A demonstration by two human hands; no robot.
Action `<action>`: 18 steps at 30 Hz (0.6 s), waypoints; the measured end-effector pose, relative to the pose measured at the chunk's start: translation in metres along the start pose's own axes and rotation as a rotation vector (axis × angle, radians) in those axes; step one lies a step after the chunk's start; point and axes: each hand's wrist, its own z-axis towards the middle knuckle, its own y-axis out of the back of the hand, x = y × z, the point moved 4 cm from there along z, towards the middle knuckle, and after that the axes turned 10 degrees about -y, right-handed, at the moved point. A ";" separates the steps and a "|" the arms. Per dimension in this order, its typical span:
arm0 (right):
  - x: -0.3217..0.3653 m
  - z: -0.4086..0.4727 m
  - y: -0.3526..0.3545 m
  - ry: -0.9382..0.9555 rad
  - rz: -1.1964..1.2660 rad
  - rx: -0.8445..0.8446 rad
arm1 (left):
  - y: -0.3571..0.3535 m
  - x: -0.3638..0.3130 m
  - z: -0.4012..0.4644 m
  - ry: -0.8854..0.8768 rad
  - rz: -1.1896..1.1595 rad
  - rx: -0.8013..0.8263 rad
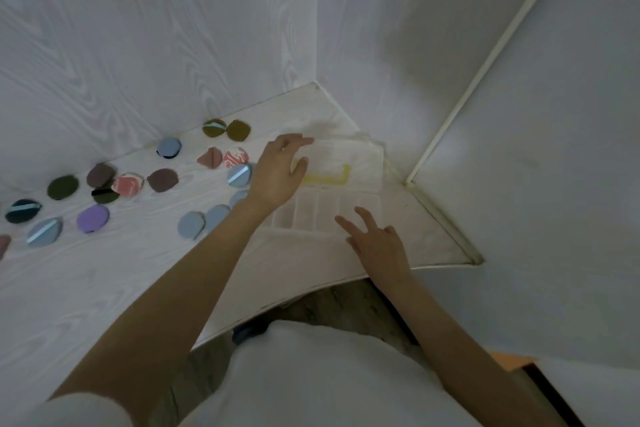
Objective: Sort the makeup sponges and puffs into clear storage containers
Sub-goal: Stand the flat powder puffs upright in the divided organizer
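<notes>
Your left hand (281, 170) rests with loosely spread fingers on the raised lid of the clear compartment box (329, 211); your right hand (375, 239) hovers beside it, fingers spread, holding nothing. The puffs (92, 218) lie scattered on the table (104, 281), left of the box. They are probably light and soft: pinch each by its edge.

A white wood-grain counter (86, 288) fills the left and middle of the view, its right end cut at an angle and edged with a thin pale trim. White wood-grain wall panels (138, 55) rise behind it and meet in a corner. A slim white rod (491, 59) leans diagonally across the plain wall on the right. Below the counter's edge lies a dark mottled floor (332, 305). An orange-topped piece of furniture (512, 359) shows at lower right. A white garment (311, 378) covers the bottom centre.
</notes>
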 end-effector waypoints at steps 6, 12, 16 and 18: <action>0.013 0.000 0.000 -0.091 -0.017 -0.057 | -0.009 0.029 -0.086 0.244 -0.018 -0.059; 0.025 0.016 0.001 -0.143 0.092 0.104 | -0.027 0.034 -0.098 0.223 -0.081 0.100; 0.033 0.023 0.009 -0.183 -0.024 0.254 | -0.018 0.041 -0.095 0.128 -0.055 0.122; 0.038 0.019 0.022 -0.206 -0.072 0.271 | -0.004 0.046 -0.104 0.156 -0.036 0.056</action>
